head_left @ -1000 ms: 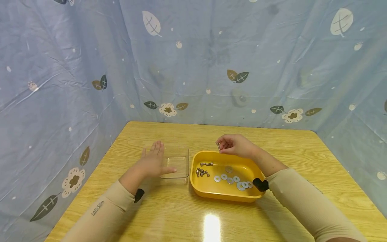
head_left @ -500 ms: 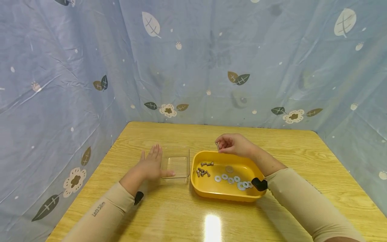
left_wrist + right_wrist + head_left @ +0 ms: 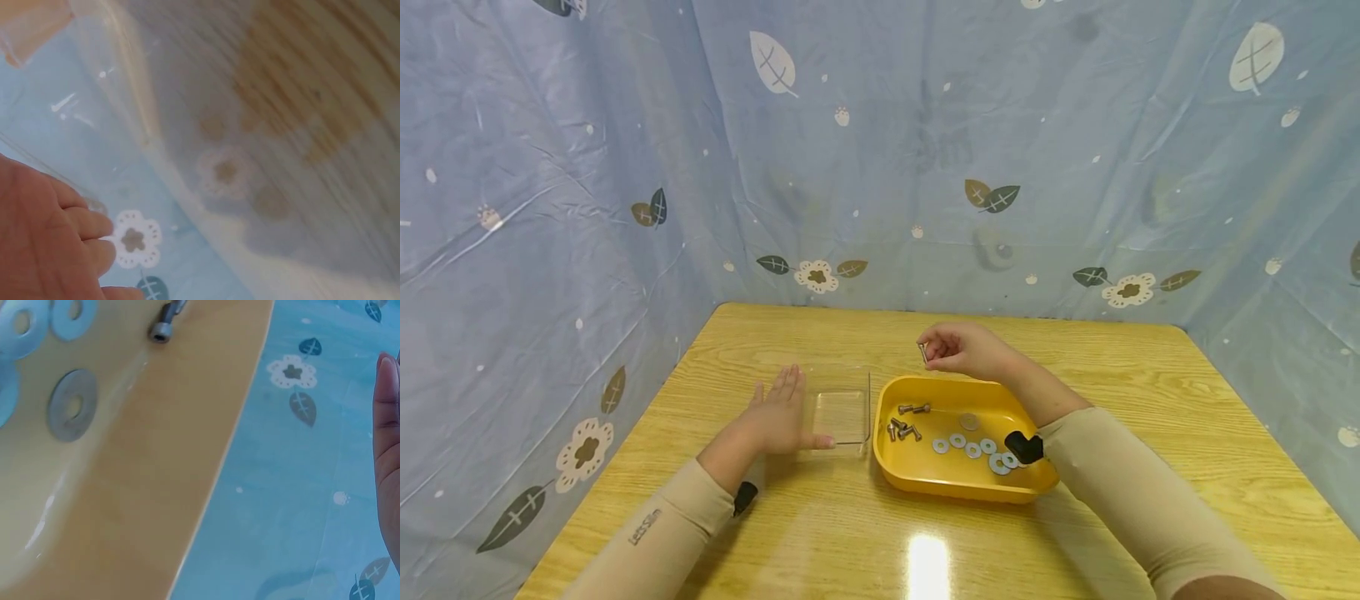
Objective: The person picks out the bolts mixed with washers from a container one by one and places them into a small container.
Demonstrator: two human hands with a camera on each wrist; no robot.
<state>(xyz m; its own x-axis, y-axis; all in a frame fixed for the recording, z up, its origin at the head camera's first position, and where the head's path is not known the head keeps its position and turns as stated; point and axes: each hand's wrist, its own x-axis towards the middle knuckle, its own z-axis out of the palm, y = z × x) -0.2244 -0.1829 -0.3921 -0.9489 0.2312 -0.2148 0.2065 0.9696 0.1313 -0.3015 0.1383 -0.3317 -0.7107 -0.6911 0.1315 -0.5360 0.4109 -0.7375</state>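
Note:
In the head view my right hand [image 3: 966, 348] pinches a small metal screw [image 3: 922, 353] between thumb and fingers, just above the far edge of the yellow tray [image 3: 955, 487]. Several more screws [image 3: 904, 430] lie at the left of that tray, and flat metal washers [image 3: 973, 450] are spread over its middle and right. A clear square box [image 3: 870, 408] stands to the tray's left. Along the box's left side rests my left hand [image 3: 775, 421], fingers straight and thumb stretched across its near side. The right wrist view shows a washer [image 3: 73, 405] close up; only the right thumb's side appears there.
A wooden table [image 3: 820, 533] carries both containers, which stand side by side with a narrow gap. Blue patterned cloth [image 3: 880, 167] hangs behind the table and along its sides. Light glares off the table's near part.
My right hand has moved a little left and away from me with the screw, rising clear of the tray's far rim. The left hand has shifted only slightly and stays beside the box.

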